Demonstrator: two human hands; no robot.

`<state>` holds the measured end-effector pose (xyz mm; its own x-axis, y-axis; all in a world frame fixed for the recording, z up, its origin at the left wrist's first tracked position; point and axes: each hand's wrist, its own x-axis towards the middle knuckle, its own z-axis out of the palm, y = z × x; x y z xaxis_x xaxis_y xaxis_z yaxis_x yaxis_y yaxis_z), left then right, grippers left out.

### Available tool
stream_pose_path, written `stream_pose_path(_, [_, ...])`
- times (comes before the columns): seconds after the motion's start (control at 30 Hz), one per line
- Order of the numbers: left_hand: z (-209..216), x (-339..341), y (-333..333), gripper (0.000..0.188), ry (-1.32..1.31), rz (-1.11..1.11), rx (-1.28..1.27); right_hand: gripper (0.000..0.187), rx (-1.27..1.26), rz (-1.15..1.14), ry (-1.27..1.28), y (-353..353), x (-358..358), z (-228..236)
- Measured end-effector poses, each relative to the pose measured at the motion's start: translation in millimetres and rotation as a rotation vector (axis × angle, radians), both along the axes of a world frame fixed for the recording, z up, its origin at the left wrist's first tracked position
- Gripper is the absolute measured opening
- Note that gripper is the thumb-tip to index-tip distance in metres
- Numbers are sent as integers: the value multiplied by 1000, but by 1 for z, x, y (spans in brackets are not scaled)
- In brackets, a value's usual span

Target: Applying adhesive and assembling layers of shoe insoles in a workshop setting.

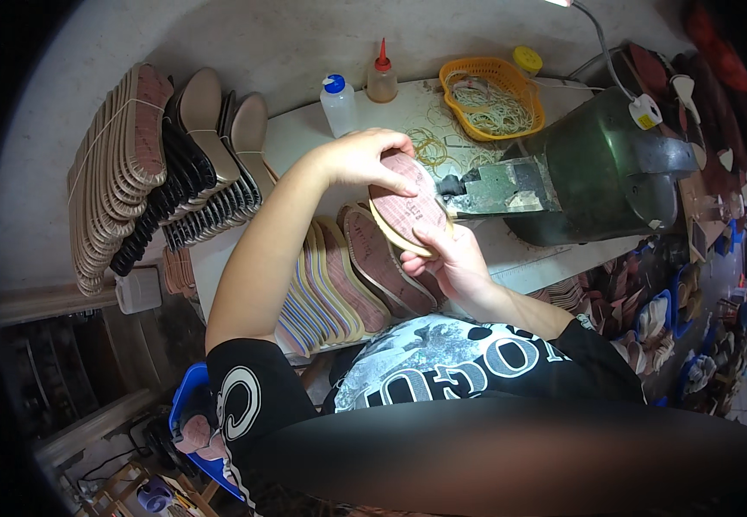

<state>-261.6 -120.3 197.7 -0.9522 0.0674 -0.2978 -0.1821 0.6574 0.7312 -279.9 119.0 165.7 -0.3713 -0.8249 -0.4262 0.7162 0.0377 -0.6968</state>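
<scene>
Both hands hold one shoe insole (pixel 408 207), pinkish-red on the face toward me with a pale yellow edge. My left hand (pixel 365 159) grips its far end, with the thumb lying across the pink face. At the near end, my right hand (pixel 452 263) pinches the rim between thumb and fingers. The insole is tilted, and its right edge is at the dark tip of a green machine (pixel 511 185); whether they touch I cannot tell. Below my hands, a row of similar insoles (pixel 330 276) stands on edge on the white worktable (pixel 283 155).
Banded stacks of beige and black insoles (pixel 123 172) stand at the left. Behind are a blue-capped bottle (pixel 339 108), a red-tipped bottle (pixel 382 82) and an orange basket (pixel 492 99) of rubber bands or cord. A lamp (pixel 644 112) hangs over the machine; a blue bin (pixel 192 396) sits lower left.
</scene>
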Motion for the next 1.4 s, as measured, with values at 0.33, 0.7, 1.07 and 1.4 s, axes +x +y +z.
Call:
stream_pose_path(0.33, [5, 26, 5, 57, -95, 219, -118, 37, -32, -92, 7, -7, -5, -2])
stream_pose_path(0.7, [-12, 63, 28, 65, -115, 551, -76, 30, -30, -28, 36, -3, -7, -1])
stream_pose_path(1.07, [5, 75, 93, 44, -239, 648, 452, 15, -134, 217, 338, 20, -21, 1])
stream_pose_path(1.4, [-2, 82, 101, 39, -196, 591, 584, 27, -173, 194, 375, 35, -22, -10])
